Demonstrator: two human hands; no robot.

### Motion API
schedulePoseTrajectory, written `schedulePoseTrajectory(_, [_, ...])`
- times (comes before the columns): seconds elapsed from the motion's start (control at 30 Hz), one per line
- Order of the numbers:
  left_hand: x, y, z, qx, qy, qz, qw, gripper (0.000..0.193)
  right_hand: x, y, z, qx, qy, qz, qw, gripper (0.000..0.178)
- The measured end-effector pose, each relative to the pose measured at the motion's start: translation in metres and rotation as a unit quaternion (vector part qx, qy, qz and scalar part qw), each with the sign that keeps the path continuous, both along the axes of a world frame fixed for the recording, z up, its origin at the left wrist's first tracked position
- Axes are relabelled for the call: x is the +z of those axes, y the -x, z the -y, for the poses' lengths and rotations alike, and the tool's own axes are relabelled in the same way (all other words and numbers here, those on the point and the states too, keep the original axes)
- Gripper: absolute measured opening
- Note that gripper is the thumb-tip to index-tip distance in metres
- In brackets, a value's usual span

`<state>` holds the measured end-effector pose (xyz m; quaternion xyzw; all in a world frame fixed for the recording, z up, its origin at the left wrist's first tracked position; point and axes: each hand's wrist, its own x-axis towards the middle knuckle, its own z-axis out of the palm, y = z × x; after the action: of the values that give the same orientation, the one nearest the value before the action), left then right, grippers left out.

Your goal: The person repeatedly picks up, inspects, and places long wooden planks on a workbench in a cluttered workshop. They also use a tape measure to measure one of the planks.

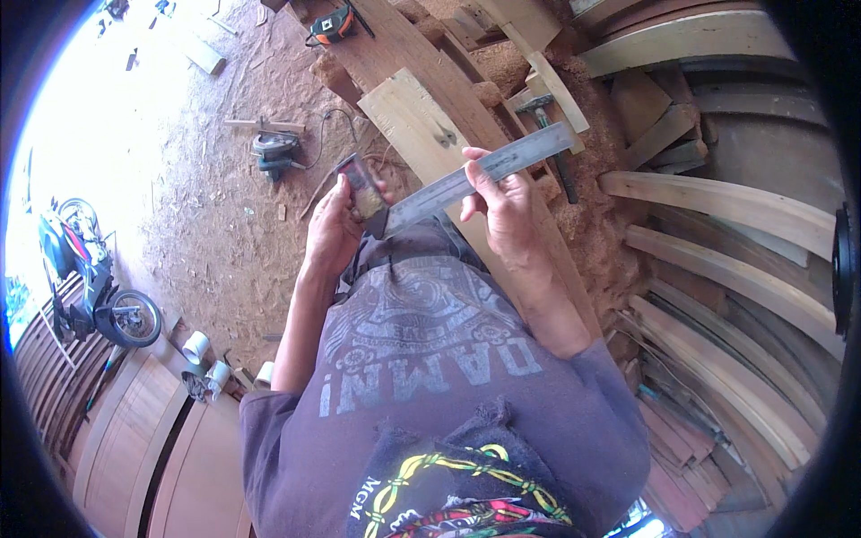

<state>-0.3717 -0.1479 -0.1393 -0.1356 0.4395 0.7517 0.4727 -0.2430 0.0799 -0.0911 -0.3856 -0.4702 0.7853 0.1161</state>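
In front of my body I hold a try square, its wide grey metal blade (439,195) slanting up to the right. My left hand (330,226) is closed around its dark, worn stock (364,193). My right hand (509,208) pinches the blade between thumb and fingers, toward its far end. Beneath the blade lies a pale board (408,112) with a dark knot, resting on a long brown plank (381,36). A hammer (544,117) lies just beyond the blade's tip, its head partly in view.
An orange and black tape measure (333,25) sits on the plank's far end. A corded power tool (276,152) stands on the dirt floor at left. Curved timbers (717,202) are stacked at right. A motorcycle (94,278) and wooden panels (202,466) are at left.
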Motion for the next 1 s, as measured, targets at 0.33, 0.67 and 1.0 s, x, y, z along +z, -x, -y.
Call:
schedulePoseTrajectory(0.33, [-0.047,-0.031,0.059,0.137,0.160,0.059,0.976,0.029,-0.068,-0.015,-0.042,0.075,-0.158,0.120,0.977,0.032])
schedulePoseTrajectory(0.67, [-0.056,-0.055,0.070,0.174,0.163,0.086,0.967,0.030,-0.061,-0.010,-0.043,0.166,-0.276,0.144,0.936,0.029])
schedulePoseTrajectory(1.0, [-0.064,-0.053,0.073,0.171,0.164,0.117,0.965,0.029,-0.059,-0.008,-0.043,0.173,-0.245,0.165,0.939,0.028])
